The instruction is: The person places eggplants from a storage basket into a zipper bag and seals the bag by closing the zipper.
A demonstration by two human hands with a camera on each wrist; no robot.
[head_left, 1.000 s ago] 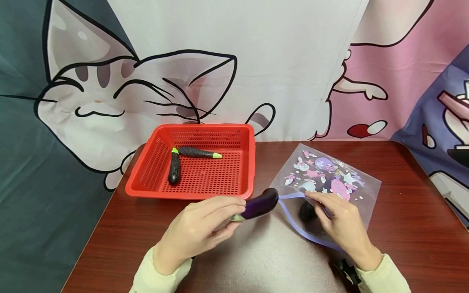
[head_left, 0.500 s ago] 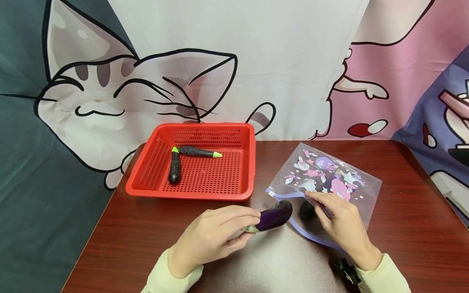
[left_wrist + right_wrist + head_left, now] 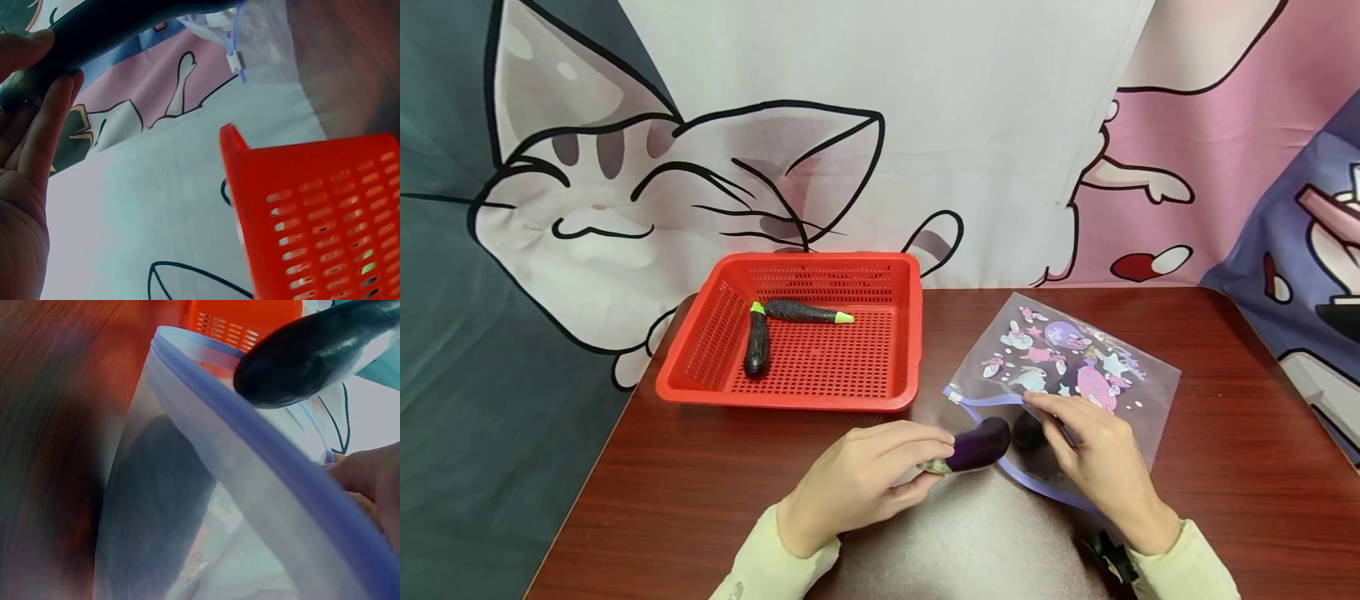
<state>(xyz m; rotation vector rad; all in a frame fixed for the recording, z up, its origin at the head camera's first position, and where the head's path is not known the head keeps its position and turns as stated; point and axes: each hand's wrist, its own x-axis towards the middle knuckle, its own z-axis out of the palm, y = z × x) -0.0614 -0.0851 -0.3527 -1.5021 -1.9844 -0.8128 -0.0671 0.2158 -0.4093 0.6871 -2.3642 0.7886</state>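
Observation:
In the head view my left hand [image 3: 868,475] pinches a purple eggplant [image 3: 981,444] by its pale stem end, and its rounded tip points right at the mouth of a clear zip bag [image 3: 1131,396]. My right hand [image 3: 1097,454] pinches the bag's upper lilac rim, which stands apart from the lower rim. A dark vegetable [image 3: 1028,432] lies inside the bag; the right wrist view shows its long dark body [image 3: 156,500] through the plastic. There the eggplant's tip [image 3: 275,375] is right at the bag's opening. Fingers and thumb grip the eggplant [image 3: 94,37] in the left wrist view.
A red perforated basket [image 3: 790,400] stands at the back left of the brown table [image 3: 647,492]. Two dark zucchini with green ends, one lengthwise [image 3: 757,346] and one crosswise [image 3: 801,312], lie in it. A cartoon-printed cloth [image 3: 1000,150] hangs behind the table.
My left hand has carried the eggplant rightward and slightly nearer me, from the bag's slider corner to its opening. The right hand and the bag have stayed in place.

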